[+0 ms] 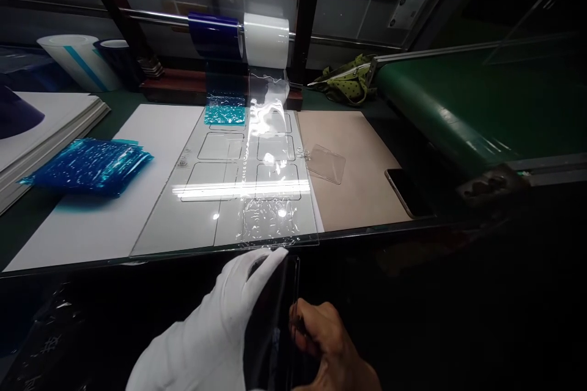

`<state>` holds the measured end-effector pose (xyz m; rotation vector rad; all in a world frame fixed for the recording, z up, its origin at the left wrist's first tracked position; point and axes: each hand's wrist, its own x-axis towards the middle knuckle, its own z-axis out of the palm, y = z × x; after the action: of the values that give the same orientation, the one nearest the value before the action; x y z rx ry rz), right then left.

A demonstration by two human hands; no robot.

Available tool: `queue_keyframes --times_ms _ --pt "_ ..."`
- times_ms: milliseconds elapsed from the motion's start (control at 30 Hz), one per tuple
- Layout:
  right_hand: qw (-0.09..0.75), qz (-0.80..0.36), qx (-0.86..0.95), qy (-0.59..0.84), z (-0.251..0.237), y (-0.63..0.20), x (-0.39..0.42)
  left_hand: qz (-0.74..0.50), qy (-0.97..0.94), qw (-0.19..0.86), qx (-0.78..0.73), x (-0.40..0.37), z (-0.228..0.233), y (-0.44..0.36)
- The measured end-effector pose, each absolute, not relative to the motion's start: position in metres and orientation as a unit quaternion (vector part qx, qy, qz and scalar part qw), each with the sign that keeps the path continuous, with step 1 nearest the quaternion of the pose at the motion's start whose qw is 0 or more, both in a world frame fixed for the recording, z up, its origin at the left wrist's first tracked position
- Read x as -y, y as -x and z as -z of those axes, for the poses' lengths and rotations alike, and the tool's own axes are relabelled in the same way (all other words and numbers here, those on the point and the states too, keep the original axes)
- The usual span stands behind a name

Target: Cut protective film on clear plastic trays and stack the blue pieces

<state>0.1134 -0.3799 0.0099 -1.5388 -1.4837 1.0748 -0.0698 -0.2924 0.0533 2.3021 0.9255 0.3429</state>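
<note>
In front of the table edge, my left hand (220, 317) wears a white glove and grips a thin see-through panel (270, 324) that looks dark against the background. The panel stands on edge, its long side facing my right hand. Bare and curled, my right hand (325, 336) meets the panel's right edge with thumb and fingers pinched; whatever is between them is too dark to make out. Just beyond the hands lies a clear glass sheet (229, 220) over drawn rounded rectangles, with a clear film strip (270, 220) running down it.
White (266, 40) and dark blue (213, 33) film rolls hang on a rod behind the glass. Blue wrapped pieces (98, 165) lie left. A loose clear panel (328, 164) and a phone (406, 192) rest right, near a green conveyor belt (495, 98). More rolls (77, 61) stand back left.
</note>
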Motion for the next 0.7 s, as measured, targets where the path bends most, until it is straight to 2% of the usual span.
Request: queue_keyframes --times_ms 200,333,400,433,567,700 --pt "0.416 -0.403 0.567 0.585 -0.009 -0.109 0.373 -0.109 -0.881 0.310 -0.340 0.289 -0.054 0.065" --pt "0.500 -0.341 0.587 0.538 -0.005 -0.122 0.375 -0.174 -0.885 0.162 -0.401 0.291 -0.049 0.060" --pt "0.540 -0.289 0.548 0.570 -0.006 -0.141 0.372 -0.203 -0.867 0.096 -0.445 0.291 -0.045 0.060" --pt "0.548 -0.265 0.518 0.601 -0.008 -0.155 0.367 -0.222 -0.854 0.096 -0.460 0.290 -0.042 0.062" --pt "0.519 -0.181 0.445 0.707 -0.016 -0.226 0.314 -0.286 -0.777 0.323 -0.459 0.285 -0.012 0.064" --pt "0.477 -0.111 0.468 0.736 -0.006 -0.299 0.230 -0.255 -0.732 0.489 -0.400 0.277 0.009 0.050"
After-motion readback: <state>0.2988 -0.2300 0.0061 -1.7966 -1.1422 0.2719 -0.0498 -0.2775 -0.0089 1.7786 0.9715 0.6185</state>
